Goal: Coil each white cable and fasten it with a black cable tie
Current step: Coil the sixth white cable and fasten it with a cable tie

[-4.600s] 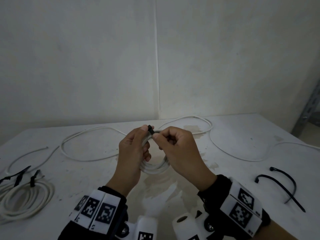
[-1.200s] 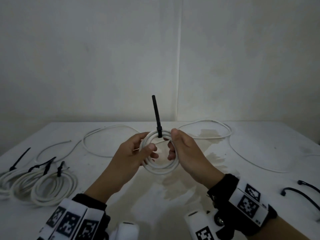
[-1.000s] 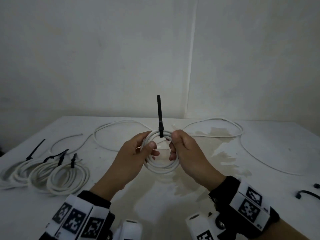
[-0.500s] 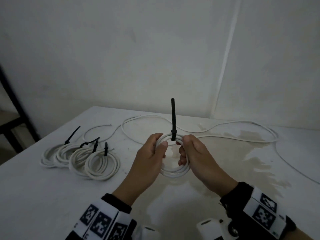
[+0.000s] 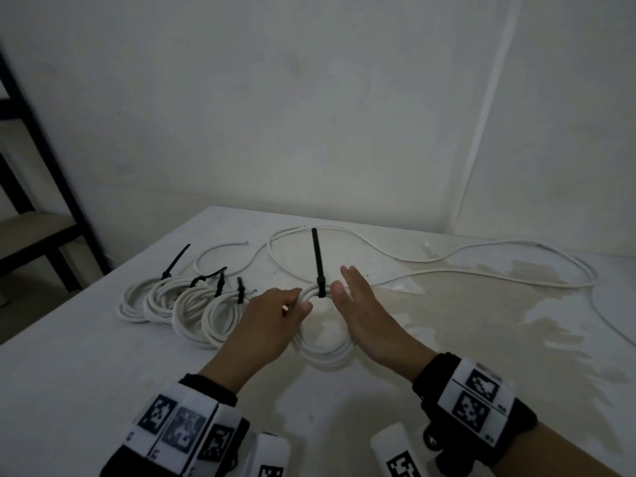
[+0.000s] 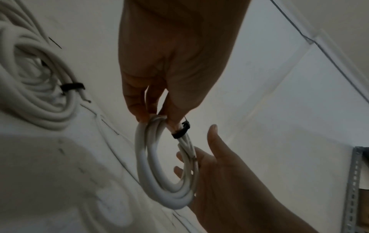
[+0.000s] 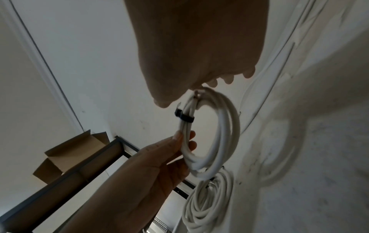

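1. Coil (image 5: 321, 342) of white cable sits upright between both hands, just above the table (image 5: 103, 373), it seems.
2. Left hand (image 5: 265, 325) pinches the coil's top beside the black cable tie (image 5: 318, 263), whose tail points straight up.
3. Right hand (image 5: 364, 321) is flat, fingers straight, its palm against the coil's right side.
4. Four tied coils (image 5: 192, 304) lie overlapping to the left; a loose cable (image 5: 481, 270) snakes across the far tabletop.
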